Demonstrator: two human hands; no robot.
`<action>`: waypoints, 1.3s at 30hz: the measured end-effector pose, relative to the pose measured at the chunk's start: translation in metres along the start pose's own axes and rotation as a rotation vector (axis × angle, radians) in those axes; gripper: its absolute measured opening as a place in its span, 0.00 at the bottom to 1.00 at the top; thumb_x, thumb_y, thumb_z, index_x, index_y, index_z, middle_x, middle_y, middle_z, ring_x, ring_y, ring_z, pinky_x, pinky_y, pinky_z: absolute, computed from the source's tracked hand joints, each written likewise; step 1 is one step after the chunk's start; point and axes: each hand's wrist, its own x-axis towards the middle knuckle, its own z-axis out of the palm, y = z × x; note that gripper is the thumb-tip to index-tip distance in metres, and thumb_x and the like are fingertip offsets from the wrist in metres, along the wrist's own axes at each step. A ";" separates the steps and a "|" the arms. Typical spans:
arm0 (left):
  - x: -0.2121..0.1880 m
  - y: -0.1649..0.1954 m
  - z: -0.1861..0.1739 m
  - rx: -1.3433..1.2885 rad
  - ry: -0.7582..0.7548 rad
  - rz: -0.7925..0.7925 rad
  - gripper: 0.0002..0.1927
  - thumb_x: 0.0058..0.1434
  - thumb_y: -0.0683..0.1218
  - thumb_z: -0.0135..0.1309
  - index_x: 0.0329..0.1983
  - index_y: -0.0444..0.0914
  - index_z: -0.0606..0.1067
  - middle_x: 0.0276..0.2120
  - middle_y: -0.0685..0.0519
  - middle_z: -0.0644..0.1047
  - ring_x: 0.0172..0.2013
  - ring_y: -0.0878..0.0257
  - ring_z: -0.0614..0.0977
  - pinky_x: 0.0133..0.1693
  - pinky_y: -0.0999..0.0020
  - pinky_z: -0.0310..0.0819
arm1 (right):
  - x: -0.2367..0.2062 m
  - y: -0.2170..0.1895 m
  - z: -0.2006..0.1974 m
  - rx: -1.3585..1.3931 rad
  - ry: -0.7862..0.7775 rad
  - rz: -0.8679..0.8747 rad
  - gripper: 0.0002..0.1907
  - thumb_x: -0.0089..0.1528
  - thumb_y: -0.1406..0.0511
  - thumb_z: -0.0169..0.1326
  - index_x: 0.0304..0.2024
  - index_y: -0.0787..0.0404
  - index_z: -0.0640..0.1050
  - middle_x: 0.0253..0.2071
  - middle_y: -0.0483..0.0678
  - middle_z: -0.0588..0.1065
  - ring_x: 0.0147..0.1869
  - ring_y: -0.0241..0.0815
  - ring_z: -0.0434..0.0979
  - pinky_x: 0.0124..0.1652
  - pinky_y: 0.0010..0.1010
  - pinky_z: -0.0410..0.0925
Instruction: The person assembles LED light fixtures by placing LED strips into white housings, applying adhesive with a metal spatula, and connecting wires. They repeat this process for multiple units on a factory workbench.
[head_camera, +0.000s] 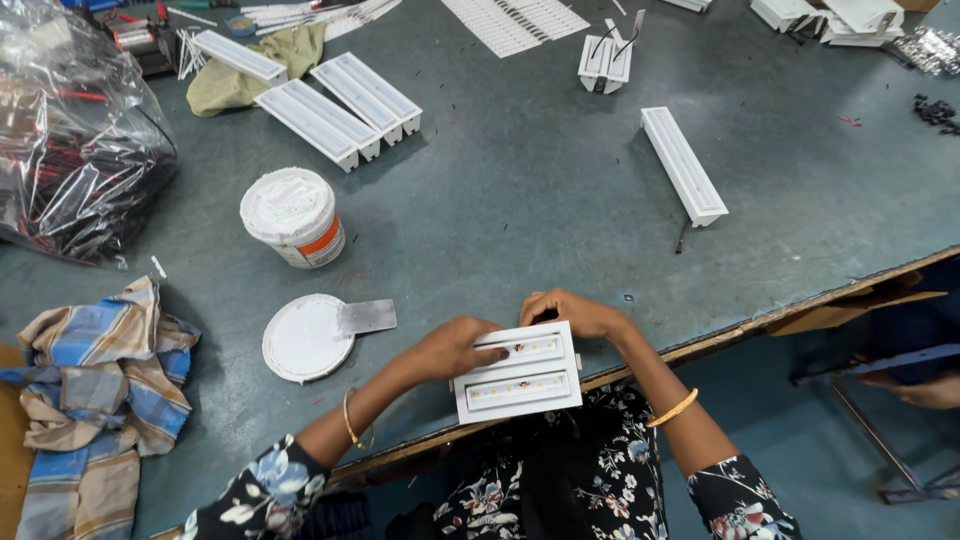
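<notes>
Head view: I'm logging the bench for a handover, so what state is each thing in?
White twin-slot light fixture: held at table edge, slots up.
Left hand: gripping fixture's left end.
Right hand: on fixture's top edge.
White paste tub: open, full.
Tub lid: off, lying flat.
Metal scraper: resting on lid.

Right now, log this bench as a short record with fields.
Left hand: left hand grips the white twin-slot light fitting, thumb on its upper slot
Right hand: right hand holds the fitting's far edge
Surface: grey-green table
Beside left hand: round white lid with a metal scraper on it
Further back: white tub, loose white fittings
Left edge: checked cloth
</notes>
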 end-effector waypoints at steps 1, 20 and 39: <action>-0.004 0.002 0.001 -0.012 0.025 0.016 0.20 0.62 0.55 0.55 0.51 0.38 0.80 0.42 0.42 0.83 0.43 0.50 0.85 0.48 0.58 0.76 | 0.000 0.001 0.001 0.025 0.003 0.012 0.13 0.55 0.62 0.63 0.40 0.61 0.86 0.38 0.46 0.79 0.49 0.41 0.76 0.52 0.34 0.69; -0.066 0.056 0.002 -0.280 0.085 0.051 0.22 0.60 0.49 0.57 0.55 0.34 0.78 0.52 0.43 0.81 0.52 0.52 0.82 0.55 0.61 0.72 | -0.038 -0.042 0.012 -0.046 0.012 -0.002 0.15 0.61 0.59 0.58 0.45 0.62 0.85 0.43 0.48 0.80 0.51 0.43 0.79 0.56 0.36 0.69; -0.058 0.087 -0.013 -0.385 0.070 0.061 0.21 0.58 0.47 0.55 0.54 0.34 0.78 0.48 0.45 0.84 0.47 0.56 0.85 0.53 0.62 0.74 | -0.143 -0.049 0.091 0.491 0.596 0.160 0.31 0.60 0.53 0.60 0.55 0.72 0.78 0.45 0.51 0.83 0.48 0.37 0.80 0.52 0.29 0.71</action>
